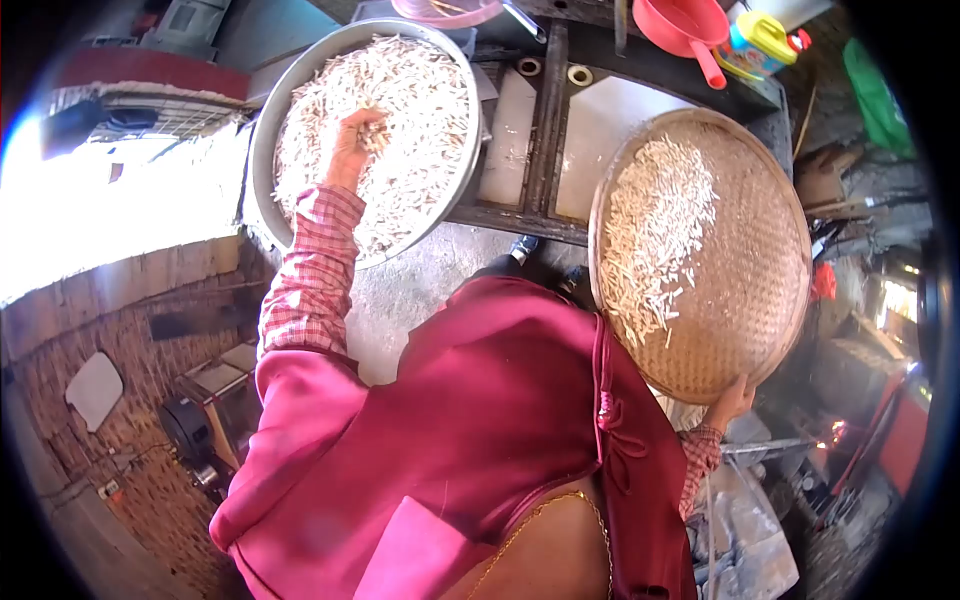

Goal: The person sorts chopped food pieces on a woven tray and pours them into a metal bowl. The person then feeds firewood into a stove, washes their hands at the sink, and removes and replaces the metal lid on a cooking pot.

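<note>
My left hand [352,145] is in a big round metal basin [262,150], its fingers curled round some of the pale, short strips [420,110] that fill it. At the right, my right hand [735,400] grips the lower rim of a round woven tray [750,250], its fingers partly hidden by the tray. Similar pale strips [655,220] lie in a long heap on the tray's left half. The tray stands apart from the basin.
A dark-framed sink or counter unit [550,130] lies between basin and tray. Beyond it are a red dipper [685,30], a yellow-and-blue bottle [757,45] and a pink basket [450,10]. A green bag [877,100] hangs at the far right.
</note>
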